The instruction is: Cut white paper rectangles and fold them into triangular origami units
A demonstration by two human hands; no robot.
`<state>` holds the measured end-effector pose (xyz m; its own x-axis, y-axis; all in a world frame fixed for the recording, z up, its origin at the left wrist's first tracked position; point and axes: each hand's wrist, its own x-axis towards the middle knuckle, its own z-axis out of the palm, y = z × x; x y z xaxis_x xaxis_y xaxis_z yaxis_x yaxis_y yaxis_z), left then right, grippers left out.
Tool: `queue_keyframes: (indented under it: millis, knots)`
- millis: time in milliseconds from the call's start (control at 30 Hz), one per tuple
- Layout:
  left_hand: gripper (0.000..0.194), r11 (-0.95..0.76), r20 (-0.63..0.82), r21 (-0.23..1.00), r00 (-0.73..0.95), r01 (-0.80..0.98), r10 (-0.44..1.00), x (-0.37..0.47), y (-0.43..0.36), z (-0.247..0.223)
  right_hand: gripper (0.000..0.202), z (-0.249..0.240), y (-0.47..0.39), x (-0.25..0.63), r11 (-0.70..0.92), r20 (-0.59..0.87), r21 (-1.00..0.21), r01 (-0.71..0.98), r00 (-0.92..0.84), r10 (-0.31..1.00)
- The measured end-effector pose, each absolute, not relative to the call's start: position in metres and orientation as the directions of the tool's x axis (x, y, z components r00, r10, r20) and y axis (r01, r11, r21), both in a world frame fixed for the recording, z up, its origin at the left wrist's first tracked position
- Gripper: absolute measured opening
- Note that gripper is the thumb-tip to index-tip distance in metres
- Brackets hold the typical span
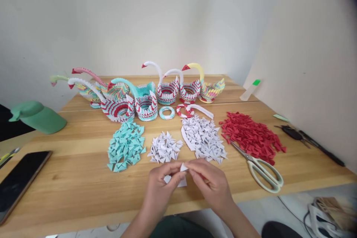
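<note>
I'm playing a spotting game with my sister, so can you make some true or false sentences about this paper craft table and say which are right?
1. The left hand and right hand both pinch one small white paper piece. True.
2. The scissors lie by the turquoise pile. False: their tip is at the red pile.
3. The yellow-necked swan has a red beak. True.
4. The turquoise-and-white ring hangs on a swan's neck. False: it lies on the table.
5. The phone is under the red pile. False: it lies at the far left.
</note>
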<state>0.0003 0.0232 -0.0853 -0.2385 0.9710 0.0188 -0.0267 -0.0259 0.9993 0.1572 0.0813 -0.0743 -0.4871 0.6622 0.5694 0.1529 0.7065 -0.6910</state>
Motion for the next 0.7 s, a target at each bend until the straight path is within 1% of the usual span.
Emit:
queue_keyframes:
  millis: [100,200,333,400,467,533,600,700]
  knots:
    - [0.009,-0.101,0.159,0.969,-0.257,0.226,0.953,0.001,0.02,-0.083,0.024,-0.07,0.081,0.161,0.609,0.47,-0.768,0.199,-0.472,0.746]
    - [0.016,-0.166,0.274,0.907,-0.243,0.386,0.93,0.001,0.017,-0.079,0.016,-0.065,0.082,0.163,0.577,0.437,-0.792,0.2,-0.475,0.764]
    - [0.019,-0.187,0.317,0.864,-0.217,0.466,0.923,0.002,0.017,-0.076,0.019,-0.06,0.081,0.165,0.558,0.415,-0.804,0.203,-0.481,0.773]
    - [0.019,-0.175,0.322,0.85,-0.227,0.498,0.919,0.001,0.018,-0.076,0.019,-0.059,0.079,0.166,0.55,0.412,-0.799,0.242,-0.445,0.795]
    - [0.017,-0.182,0.362,0.816,-0.239,0.549,0.901,0.0,0.019,-0.078,0.018,-0.059,0.075,0.167,0.562,0.438,-0.777,0.282,-0.398,0.806]
    - [0.017,-0.216,0.436,0.753,-0.226,0.622,0.871,-0.001,0.019,-0.08,0.014,-0.06,0.071,0.167,0.589,0.466,-0.748,0.305,-0.392,0.794]
    - [0.017,-0.264,0.526,0.663,-0.185,0.7,0.83,-0.002,0.019,-0.081,0.011,-0.062,0.067,0.166,0.606,0.472,-0.732,0.312,-0.41,0.78]
    - [0.018,-0.346,0.624,0.556,-0.104,0.756,0.775,-0.002,0.018,-0.081,0.01,-0.065,0.064,0.161,0.582,0.451,-0.753,0.307,-0.403,0.796]
